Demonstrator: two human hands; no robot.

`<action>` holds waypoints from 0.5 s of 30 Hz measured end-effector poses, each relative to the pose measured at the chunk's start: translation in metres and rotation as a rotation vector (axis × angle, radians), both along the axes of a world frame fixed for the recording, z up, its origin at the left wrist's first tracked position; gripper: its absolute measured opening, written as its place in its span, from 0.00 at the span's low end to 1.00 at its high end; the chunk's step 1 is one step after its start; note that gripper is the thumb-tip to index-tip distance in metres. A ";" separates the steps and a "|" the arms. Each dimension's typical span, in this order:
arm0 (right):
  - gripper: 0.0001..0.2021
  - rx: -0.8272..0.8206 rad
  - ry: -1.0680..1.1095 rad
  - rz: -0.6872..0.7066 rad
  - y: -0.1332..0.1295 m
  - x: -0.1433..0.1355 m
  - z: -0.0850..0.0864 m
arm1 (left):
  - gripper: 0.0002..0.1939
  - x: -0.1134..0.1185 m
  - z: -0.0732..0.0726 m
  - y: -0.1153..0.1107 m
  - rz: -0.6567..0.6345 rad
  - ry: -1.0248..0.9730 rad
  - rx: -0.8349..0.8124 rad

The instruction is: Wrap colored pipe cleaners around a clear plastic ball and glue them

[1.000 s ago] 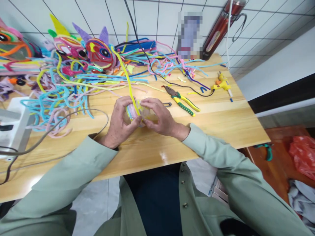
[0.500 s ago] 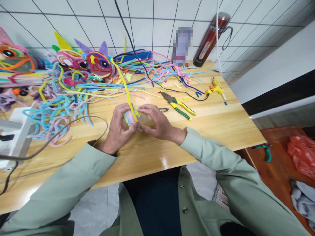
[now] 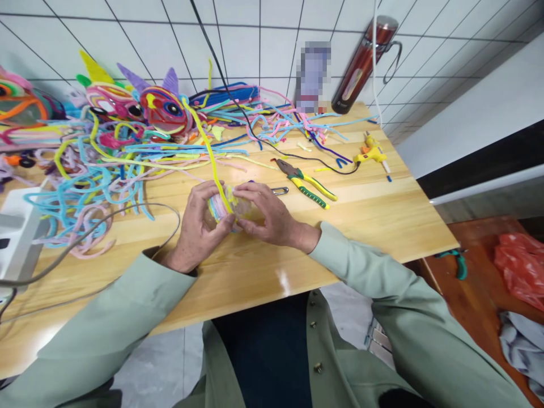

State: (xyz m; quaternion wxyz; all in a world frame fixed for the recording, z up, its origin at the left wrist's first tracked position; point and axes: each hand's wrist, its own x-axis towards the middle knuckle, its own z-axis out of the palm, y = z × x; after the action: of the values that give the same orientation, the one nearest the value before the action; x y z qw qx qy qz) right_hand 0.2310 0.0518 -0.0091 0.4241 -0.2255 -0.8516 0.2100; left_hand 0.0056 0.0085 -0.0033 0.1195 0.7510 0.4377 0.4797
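Observation:
My left hand [image 3: 199, 229] is wrapped round one end of a clear, rounded container [image 3: 243, 208], perhaps a plastic bottle. Bands of pink, blue and yellow pipe cleaner circle its left part. A long yellow pipe cleaner [image 3: 208, 148] crosses the container and rises towards the masks at the back. Its lower end lies by my left thumb. From the other side my right hand [image 3: 272, 220] grips the container, fingertips on top and thumb close to the left one. My fingers and palms hide much of the container.
Pliers [image 3: 304, 182], a small metal clip [image 3: 279, 191] and a yellow glue gun [image 3: 370, 153] lie to the right. Colourful animal-like masks [image 3: 166, 110] and tangled pipe cleaners [image 3: 91, 195] cover the left and back. A red thermos [image 3: 364, 65] stands near the wall. Cables cross the table.
The view has shifted slightly, so the masks and pipe cleaners sit further left. Both hands keep their hold on the container, with hardly any change in the fingers.

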 end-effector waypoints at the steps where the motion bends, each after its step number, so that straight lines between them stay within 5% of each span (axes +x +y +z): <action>1: 0.24 0.009 0.005 0.006 0.000 -0.001 0.000 | 0.26 0.000 0.000 -0.001 0.004 0.001 -0.004; 10: 0.30 -0.031 -0.064 -0.031 -0.021 0.039 0.025 | 0.25 0.002 -0.001 -0.005 0.051 -0.122 -0.094; 15: 0.25 0.053 -0.076 0.036 -0.020 0.070 0.011 | 0.25 0.000 0.000 -0.007 0.084 -0.184 -0.125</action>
State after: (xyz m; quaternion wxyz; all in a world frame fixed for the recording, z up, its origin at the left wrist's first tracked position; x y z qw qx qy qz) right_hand 0.3014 0.0322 0.0014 0.3936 -0.2068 -0.8761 0.1863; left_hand 0.0060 0.0013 -0.0034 0.1856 0.6757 0.4853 0.5230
